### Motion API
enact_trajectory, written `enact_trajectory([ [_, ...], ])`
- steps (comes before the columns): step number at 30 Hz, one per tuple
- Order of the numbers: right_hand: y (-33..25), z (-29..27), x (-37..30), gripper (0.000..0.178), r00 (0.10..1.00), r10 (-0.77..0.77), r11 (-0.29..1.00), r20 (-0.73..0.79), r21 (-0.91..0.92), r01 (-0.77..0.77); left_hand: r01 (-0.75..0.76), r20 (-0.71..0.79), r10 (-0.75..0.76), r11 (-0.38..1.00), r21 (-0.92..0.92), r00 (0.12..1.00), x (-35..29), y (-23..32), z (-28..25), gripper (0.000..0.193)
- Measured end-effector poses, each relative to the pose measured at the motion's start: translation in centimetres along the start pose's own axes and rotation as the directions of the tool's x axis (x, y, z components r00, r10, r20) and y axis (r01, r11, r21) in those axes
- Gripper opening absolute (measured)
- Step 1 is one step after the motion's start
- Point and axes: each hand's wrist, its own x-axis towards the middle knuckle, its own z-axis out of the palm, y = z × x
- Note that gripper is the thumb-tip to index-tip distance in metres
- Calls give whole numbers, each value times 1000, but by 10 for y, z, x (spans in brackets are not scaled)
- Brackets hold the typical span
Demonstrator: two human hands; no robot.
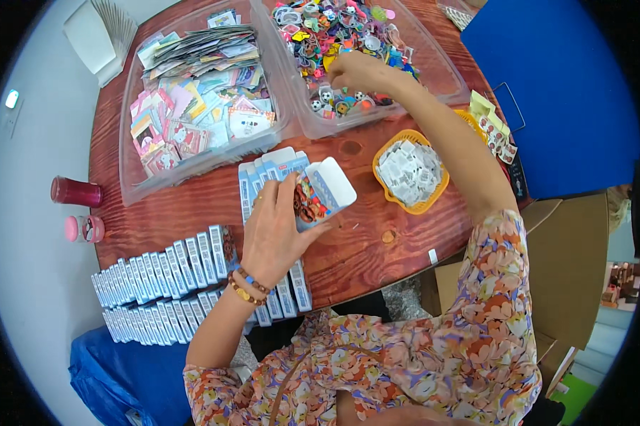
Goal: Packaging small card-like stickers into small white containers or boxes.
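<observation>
My left hand (270, 226) is closed round a small blue-and-white cardboard box (313, 206), its white end flap standing up. Inside or on its face, colourful small shapes show. Flat blue cartons (249, 186) lie just behind that hand. My right hand (366, 73) reaches over a clear plastic bin (444, 85) full of small colourful plastic trinkets (334, 32). Its fingers are bent downward and drawn together among the trinkets. What they grip, if anything, is hidden.
A second clear bin (130, 142) holds cards and packets (199, 92). White sachets (409, 172) fill a yellow basket (379, 188) under my right forearm. Rows of packed blue boxes (160, 273) line the table's front left. Two pink jars (77, 192) stand at the left edge.
</observation>
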Motion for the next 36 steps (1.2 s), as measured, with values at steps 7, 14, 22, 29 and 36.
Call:
enact_trajectory([
  [7, 7, 28, 58, 35, 823, 282, 958, 493, -184, -218, 30, 44, -30, 1000, -6, 999, 5, -16, -14, 88],
  [14, 27, -8, 23, 26, 956, 184, 956, 230, 185, -228, 36, 51, -34, 999, -31, 998, 13, -23, -3, 84],
  [22, -144, -33, -109, 21, 975, 9, 859, 224, 497, -122, 38, -144, -17, 989, 145, 989, 12, -14, 8, 78],
  [29, -179, -5, -152, 23, 997, -4, 995, 74, 102, -4, -60, -216, 96, 984, 169, 972, -10, 14, 12, 80],
  [36, -175, 3, -178, 21, 969, -209, 976, -128, 39, 216, -16, -199, 35, 995, 95, 979, -31, 29, 6, 81],
])
